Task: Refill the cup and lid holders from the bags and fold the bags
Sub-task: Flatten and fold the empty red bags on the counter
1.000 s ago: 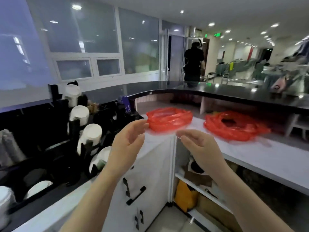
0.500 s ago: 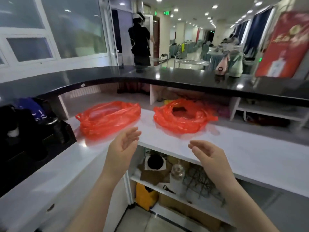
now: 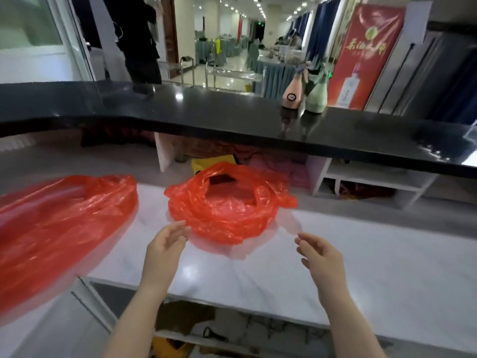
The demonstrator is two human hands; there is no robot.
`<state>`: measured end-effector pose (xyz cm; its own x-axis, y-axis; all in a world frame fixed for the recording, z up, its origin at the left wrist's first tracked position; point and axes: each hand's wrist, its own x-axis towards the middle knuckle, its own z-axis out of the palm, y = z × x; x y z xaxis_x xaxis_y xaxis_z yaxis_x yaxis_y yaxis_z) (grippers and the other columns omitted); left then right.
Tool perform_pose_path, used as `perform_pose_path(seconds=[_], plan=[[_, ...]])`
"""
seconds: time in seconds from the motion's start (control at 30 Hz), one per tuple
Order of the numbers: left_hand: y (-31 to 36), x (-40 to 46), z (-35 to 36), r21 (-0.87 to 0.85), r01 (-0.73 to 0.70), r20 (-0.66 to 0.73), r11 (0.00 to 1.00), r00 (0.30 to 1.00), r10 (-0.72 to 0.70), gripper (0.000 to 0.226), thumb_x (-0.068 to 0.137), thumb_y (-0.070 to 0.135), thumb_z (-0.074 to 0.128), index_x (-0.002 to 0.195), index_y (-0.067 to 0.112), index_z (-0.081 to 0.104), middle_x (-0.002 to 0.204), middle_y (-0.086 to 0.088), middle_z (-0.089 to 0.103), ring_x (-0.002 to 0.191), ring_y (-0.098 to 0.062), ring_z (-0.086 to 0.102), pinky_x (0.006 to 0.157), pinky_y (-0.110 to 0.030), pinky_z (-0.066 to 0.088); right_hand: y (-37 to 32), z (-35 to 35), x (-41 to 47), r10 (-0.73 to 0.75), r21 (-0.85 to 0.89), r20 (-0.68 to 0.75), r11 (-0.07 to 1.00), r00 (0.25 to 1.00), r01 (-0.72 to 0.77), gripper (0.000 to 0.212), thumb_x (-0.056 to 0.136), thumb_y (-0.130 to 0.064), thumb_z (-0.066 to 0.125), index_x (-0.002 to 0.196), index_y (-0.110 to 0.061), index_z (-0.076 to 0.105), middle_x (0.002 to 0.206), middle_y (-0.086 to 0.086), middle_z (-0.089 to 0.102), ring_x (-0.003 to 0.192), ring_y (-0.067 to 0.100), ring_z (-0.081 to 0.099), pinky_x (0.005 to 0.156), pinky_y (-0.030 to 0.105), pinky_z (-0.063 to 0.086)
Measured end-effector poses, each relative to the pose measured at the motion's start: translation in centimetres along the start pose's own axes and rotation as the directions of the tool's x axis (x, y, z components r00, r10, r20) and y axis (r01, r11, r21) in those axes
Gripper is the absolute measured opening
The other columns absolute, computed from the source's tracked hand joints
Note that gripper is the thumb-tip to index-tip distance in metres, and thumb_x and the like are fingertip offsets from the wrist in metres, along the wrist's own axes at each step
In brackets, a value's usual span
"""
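Two empty hands hovering over the white counter point(image 3: 387, 267), just short of a red bag.

The left hand point(image 3: 165, 250) and right hand point(image 3: 321, 257) are hanging open, fingers relaxed, holding nothing. Between and beyond them, the crumpled red bag point(image 3: 227, 210) is lying mid-counter; a second red bag point(image 3: 59, 218) is sprawling toward the left edge. Two bottles point(image 3: 304, 93) are standing on the black ledge point(image 3: 180, 109) behind.
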<state>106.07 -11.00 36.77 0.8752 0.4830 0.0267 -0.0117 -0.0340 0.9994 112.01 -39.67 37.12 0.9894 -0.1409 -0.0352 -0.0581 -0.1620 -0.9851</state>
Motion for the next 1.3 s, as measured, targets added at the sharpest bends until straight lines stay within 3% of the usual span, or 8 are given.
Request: perform_pose_path(seconds=[0.33,0.5,0.67,0.77,0.93,1.07,1.2,1.3], plan=[[-2.9,5.9,5.2,0.078,0.074,-0.070,0.994,0.995,-0.068,0.039,0.090,-0.009,0.050,0.111,0.022,0.061,0.105,0.005,0.069,0.104,-0.008,0.062,0.085,-0.020,0.046,3.4,0.7,11.9,0.108,-0.037,0.000,0.994,0.994,-0.108,0.014,0.089,-0.013,0.064,0.097,-0.024,0.067,0.101,-0.002,0.070,0.093,0.014,0.065,0.087,0.037,0.053],[-3.6,6.9,7.9,0.150,0.122,-0.064,0.981,0.991,-0.113,0.042,0.090,-0.008,0.053,0.122,0.018,0.059,0.117,0.002,0.064,0.111,-0.009,0.058,0.081,-0.009,0.044,4.3,1.6,17.0,0.111,-0.050,-0.072,0.992,0.991,-0.115,0.035,0.083,-0.024,0.073,0.112,-0.026,0.054,0.110,0.000,0.061,0.084,0.002,0.059,0.058,0.016,0.045],[-5.1,6.5,10.1,0.421,0.138,0.051,0.897,0.983,-0.176,0.052,0.087,0.003,0.065,0.133,0.024,0.054,0.133,0.004,0.053,0.122,-0.012,0.050,0.104,-0.026,0.039,4.7,3.1,20.4,0.071,-0.088,0.140,0.994,0.988,-0.059,0.070,0.074,-0.029,0.082,0.134,-0.022,0.047,0.120,-0.006,0.056,0.095,0.005,0.058,0.081,0.026,0.051],[-5.5,6.9,10.3,0.498,0.153,0.023,0.853,0.982,-0.189,0.054,0.086,0.006,0.067,0.136,0.021,0.051,0.136,0.001,0.051,0.123,-0.014,0.048,0.106,-0.027,0.036,4.7,4.7,21.5,0.004,-0.126,0.319,0.991,0.948,0.038,0.063,0.070,-0.026,0.084,0.126,-0.023,0.054,0.109,-0.014,0.061,0.095,-0.003,0.058,0.077,0.013,0.045],[-5.5,6.7,10.1,0.543,0.177,-0.025,0.821,0.981,-0.194,0.056,0.085,0.004,0.066,0.136,0.020,0.051,0.139,-0.001,0.051,0.124,-0.013,0.048,0.108,-0.028,0.035,5.0,6.0,20.9,-0.025,-0.126,0.306,0.990,0.952,0.066,0.024,0.076,-0.013,0.078,0.097,-0.015,0.067,0.081,-0.008,0.068,0.072,0.003,0.064,0.066,0.024,0.056],[-4.4,6.2,10.6,0.519,0.095,-0.115,0.849,0.993,-0.040,0.052,0.086,0.005,0.064,0.131,0.027,0.054,0.142,0.004,0.048,0.131,-0.009,0.043,0.110,-0.027,0.032,3.4,7.1,18.5,-0.069,-0.076,0.382,0.991,0.922,0.106,0.020,0.077,-0.014,0.078,0.076,-0.023,0.060,0.073,-0.008,0.063,0.068,0.007,0.058,0.064,0.027,0.051],[-2.1,5.5,12.3,0.393,0.027,-0.139,0.919,0.990,0.031,0.028,0.087,0.035,0.063,0.115,0.035,0.065,0.128,0.017,0.056,0.122,0.005,0.047,0.106,-0.017,0.033,1.1,7.2,15.4,-0.212,0.028,0.516,0.973,0.830,0.231,0.022,0.075,-0.009,0.078,0.075,-0.023,0.061,0.088,-0.008,0.065,0.085,0.003,0.058,0.079,0.019,0.043],[-0.8,5.4,13.7,0.087,0.114,-0.013,0.990,0.993,-0.114,0.035,0.084,0.058,0.057,0.098,0.028,0.070,0.095,0.015,0.072,0.091,0.003,0.064,0.083,-0.014,0.049,-0.9,7.1,13.5,-0.260,0.067,0.794,0.936,0.550,0.345,0.027,0.079,-0.015,0.075,0.085,-0.039,0.067,0.127,-0.015,0.056,0.124,-0.011,0.044,0.096,0.008,0.032]])
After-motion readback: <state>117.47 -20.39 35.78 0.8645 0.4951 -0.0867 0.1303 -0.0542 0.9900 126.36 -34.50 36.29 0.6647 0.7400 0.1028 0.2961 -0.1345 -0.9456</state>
